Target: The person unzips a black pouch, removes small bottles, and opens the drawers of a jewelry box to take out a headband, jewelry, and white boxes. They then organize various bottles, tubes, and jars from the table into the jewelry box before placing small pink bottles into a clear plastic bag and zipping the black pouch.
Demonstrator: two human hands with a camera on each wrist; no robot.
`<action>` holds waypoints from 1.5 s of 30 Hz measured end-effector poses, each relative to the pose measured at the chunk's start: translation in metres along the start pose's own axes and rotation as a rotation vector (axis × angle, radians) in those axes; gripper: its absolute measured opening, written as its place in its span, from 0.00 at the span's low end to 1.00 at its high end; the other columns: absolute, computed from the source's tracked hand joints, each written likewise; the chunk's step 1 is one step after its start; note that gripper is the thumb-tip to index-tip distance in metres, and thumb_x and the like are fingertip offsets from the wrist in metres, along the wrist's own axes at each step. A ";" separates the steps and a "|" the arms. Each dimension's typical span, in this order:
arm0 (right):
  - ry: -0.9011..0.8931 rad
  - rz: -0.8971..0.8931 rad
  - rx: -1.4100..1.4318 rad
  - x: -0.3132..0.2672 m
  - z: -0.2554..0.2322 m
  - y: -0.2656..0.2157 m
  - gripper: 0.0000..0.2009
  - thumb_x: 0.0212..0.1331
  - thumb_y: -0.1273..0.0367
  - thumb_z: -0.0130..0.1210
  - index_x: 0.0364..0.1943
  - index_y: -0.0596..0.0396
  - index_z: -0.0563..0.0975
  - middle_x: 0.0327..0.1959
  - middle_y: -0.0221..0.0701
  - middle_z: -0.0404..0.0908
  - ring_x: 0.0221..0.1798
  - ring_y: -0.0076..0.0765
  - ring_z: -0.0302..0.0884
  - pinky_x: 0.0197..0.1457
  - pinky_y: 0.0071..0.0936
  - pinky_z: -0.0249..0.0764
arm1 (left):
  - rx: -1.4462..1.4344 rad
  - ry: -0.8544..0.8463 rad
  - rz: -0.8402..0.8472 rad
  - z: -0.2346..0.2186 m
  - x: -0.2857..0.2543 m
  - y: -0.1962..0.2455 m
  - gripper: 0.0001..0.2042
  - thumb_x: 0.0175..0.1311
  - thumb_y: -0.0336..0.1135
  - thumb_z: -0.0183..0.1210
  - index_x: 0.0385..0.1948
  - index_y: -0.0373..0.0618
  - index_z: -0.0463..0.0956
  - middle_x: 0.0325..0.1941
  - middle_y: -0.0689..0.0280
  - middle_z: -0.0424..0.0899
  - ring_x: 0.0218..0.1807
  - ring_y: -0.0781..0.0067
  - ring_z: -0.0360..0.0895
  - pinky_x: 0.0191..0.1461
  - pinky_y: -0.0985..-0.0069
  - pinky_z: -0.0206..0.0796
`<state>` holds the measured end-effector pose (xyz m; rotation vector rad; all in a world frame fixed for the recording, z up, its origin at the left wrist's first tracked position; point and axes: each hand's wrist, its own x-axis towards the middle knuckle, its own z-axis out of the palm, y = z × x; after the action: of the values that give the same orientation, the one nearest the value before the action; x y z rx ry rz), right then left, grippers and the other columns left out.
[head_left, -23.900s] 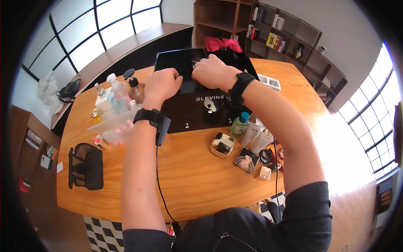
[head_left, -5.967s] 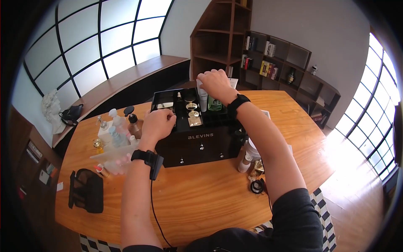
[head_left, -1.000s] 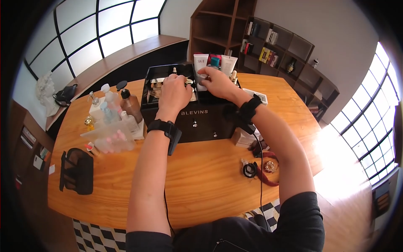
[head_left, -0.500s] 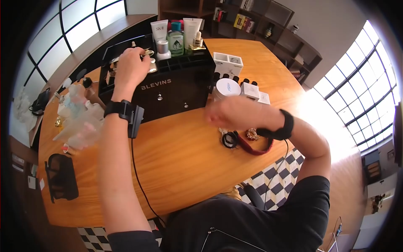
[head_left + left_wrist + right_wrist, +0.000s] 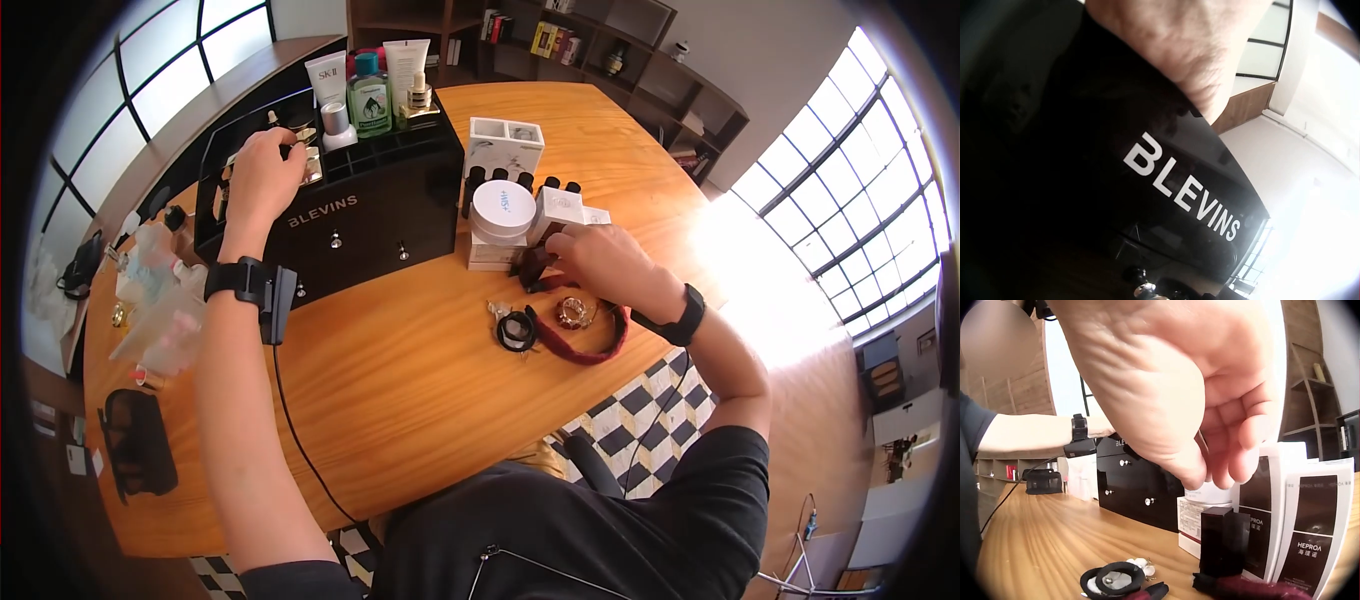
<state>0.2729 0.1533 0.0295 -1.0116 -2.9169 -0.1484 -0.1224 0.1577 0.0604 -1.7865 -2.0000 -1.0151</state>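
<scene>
My left hand [image 5: 262, 180] rests over the top compartments of a black cosmetics organizer [image 5: 370, 215] marked BLEVINS; its fingertips are hidden. Gold compacts [image 5: 313, 165] lie beside that hand. Standing in the organizer are a white bottle with a silver cap [image 5: 338, 125], a green bottle [image 5: 370, 100], two tubes [image 5: 407, 65] and a small dropper bottle [image 5: 419, 95]. My right hand [image 5: 615, 262] hovers with bent fingers just above a dark, upright rectangular case [image 5: 1217, 544], nothing showing between thumb and fingertips. White HEPROA boxes [image 5: 1313, 519] stand close behind.
A round white-lidded jar [image 5: 503, 208] sits on a box near the organizer. In front lie a dark red headband [image 5: 585, 355], a beaded hair tie [image 5: 574, 313] and a black coil [image 5: 516, 330]. Pump bottles crowd the left, near a black mesh pouch [image 5: 140, 440].
My right hand has let go of the silver-capped bottle in the organizer and swung right to the white boxes. Earlier, the tubes and green bottle stood on the table. The head view has turned right.
</scene>
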 end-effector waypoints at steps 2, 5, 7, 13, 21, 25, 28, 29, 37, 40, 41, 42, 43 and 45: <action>0.011 0.059 0.003 0.001 0.003 -0.002 0.10 0.52 0.67 0.57 0.38 0.52 0.76 0.28 0.36 0.79 0.34 0.46 0.79 0.34 0.38 0.74 | 0.006 -0.007 -0.002 0.000 0.000 0.000 0.12 0.58 0.37 0.53 0.35 0.38 0.78 0.41 0.52 0.79 0.47 0.52 0.76 0.53 0.64 0.66; -0.066 0.151 -0.019 0.007 0.007 -0.010 0.13 0.52 0.65 0.58 0.39 0.53 0.75 0.26 0.38 0.80 0.32 0.47 0.79 0.33 0.39 0.74 | 0.016 -0.008 -0.005 0.001 0.000 -0.001 0.12 0.58 0.37 0.53 0.35 0.38 0.78 0.41 0.52 0.79 0.47 0.52 0.75 0.53 0.64 0.66; -0.128 0.155 -0.056 0.009 0.019 -0.006 0.14 0.51 0.64 0.59 0.39 0.55 0.74 0.24 0.39 0.80 0.30 0.47 0.80 0.32 0.39 0.74 | 0.032 -0.018 -0.013 0.000 0.000 -0.001 0.12 0.58 0.37 0.53 0.36 0.38 0.78 0.42 0.53 0.79 0.48 0.53 0.75 0.54 0.65 0.66; -0.111 0.187 -0.007 0.008 0.031 -0.005 0.11 0.51 0.66 0.59 0.34 0.56 0.73 0.24 0.40 0.80 0.31 0.46 0.80 0.31 0.40 0.74 | 0.054 -0.049 -0.029 -0.003 0.000 0.003 0.13 0.58 0.38 0.53 0.37 0.38 0.78 0.44 0.53 0.79 0.49 0.53 0.75 0.55 0.65 0.65; 0.066 0.171 0.013 0.002 -0.002 -0.005 0.10 0.51 0.68 0.57 0.37 0.55 0.76 0.25 0.38 0.81 0.30 0.45 0.80 0.31 0.37 0.74 | 0.030 -0.021 -0.027 -0.007 -0.003 0.010 0.12 0.58 0.37 0.52 0.35 0.38 0.78 0.43 0.52 0.79 0.47 0.52 0.75 0.53 0.63 0.66; 0.171 0.213 0.378 0.004 -0.048 -0.012 0.14 0.50 0.71 0.60 0.42 0.57 0.77 0.25 0.37 0.81 0.28 0.36 0.80 0.32 0.29 0.74 | 0.038 -0.029 -0.052 -0.004 -0.002 0.006 0.13 0.57 0.40 0.53 0.37 0.42 0.79 0.43 0.57 0.80 0.48 0.53 0.76 0.55 0.62 0.64; 0.240 0.244 0.695 0.010 -0.064 -0.014 0.12 0.53 0.70 0.61 0.41 0.60 0.77 0.26 0.31 0.81 0.26 0.25 0.77 0.30 0.23 0.73 | -0.002 -0.020 -0.035 -0.004 -0.003 0.006 0.13 0.57 0.39 0.53 0.36 0.41 0.79 0.42 0.56 0.80 0.48 0.54 0.76 0.55 0.62 0.64; 0.252 0.250 0.791 0.013 -0.069 -0.015 0.12 0.53 0.71 0.61 0.41 0.61 0.77 0.26 0.30 0.80 0.26 0.22 0.76 0.29 0.21 0.72 | -0.015 -0.014 -0.028 -0.004 -0.003 0.005 0.12 0.57 0.39 0.53 0.36 0.40 0.79 0.42 0.56 0.80 0.47 0.54 0.76 0.54 0.63 0.65; 0.171 0.193 1.127 0.045 -0.090 -0.035 0.11 0.58 0.70 0.58 0.42 0.61 0.75 0.26 0.21 0.77 0.27 0.13 0.73 0.28 0.13 0.67 | -0.050 0.013 -0.015 0.000 -0.004 0.002 0.11 0.57 0.37 0.55 0.34 0.41 0.79 0.40 0.55 0.79 0.45 0.54 0.76 0.49 0.62 0.69; 0.252 0.204 1.114 0.063 -0.095 -0.042 0.11 0.58 0.68 0.58 0.41 0.59 0.75 0.25 0.21 0.76 0.26 0.12 0.72 0.27 0.12 0.66 | -0.110 0.024 -0.008 -0.001 -0.004 0.003 0.11 0.55 0.34 0.55 0.32 0.35 0.77 0.38 0.52 0.78 0.45 0.51 0.75 0.51 0.64 0.66; 0.288 0.205 1.119 0.070 -0.097 -0.043 0.11 0.58 0.68 0.58 0.41 0.59 0.75 0.25 0.21 0.76 0.26 0.12 0.72 0.26 0.12 0.66 | -0.112 0.031 -0.002 -0.001 -0.004 0.003 0.11 0.55 0.34 0.55 0.32 0.35 0.77 0.38 0.52 0.78 0.45 0.51 0.75 0.51 0.63 0.66; 0.340 0.179 1.101 0.078 -0.098 -0.044 0.11 0.58 0.68 0.58 0.42 0.60 0.75 0.25 0.21 0.76 0.26 0.13 0.72 0.26 0.12 0.66 | -0.126 0.044 -0.001 -0.001 -0.005 0.004 0.11 0.55 0.34 0.55 0.32 0.35 0.77 0.38 0.52 0.79 0.44 0.51 0.76 0.50 0.63 0.67; 0.391 0.153 1.083 0.089 -0.101 -0.044 0.12 0.58 0.68 0.58 0.42 0.61 0.75 0.26 0.22 0.75 0.26 0.14 0.72 0.26 0.13 0.66 | -0.131 0.045 -0.005 -0.002 -0.005 0.005 0.11 0.55 0.34 0.55 0.32 0.35 0.77 0.38 0.52 0.79 0.44 0.51 0.76 0.50 0.63 0.67; 0.493 0.107 1.047 0.110 -0.105 -0.045 0.13 0.58 0.68 0.57 0.42 0.62 0.75 0.27 0.24 0.75 0.25 0.15 0.73 0.26 0.14 0.67 | -0.146 0.041 -0.012 -0.004 -0.006 0.006 0.11 0.55 0.34 0.55 0.32 0.35 0.77 0.38 0.52 0.79 0.44 0.51 0.76 0.50 0.63 0.67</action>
<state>0.1607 0.1747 0.1391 -0.7507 -1.9936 0.8874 -0.1159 0.1504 0.0611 -1.8111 -1.9601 -1.2198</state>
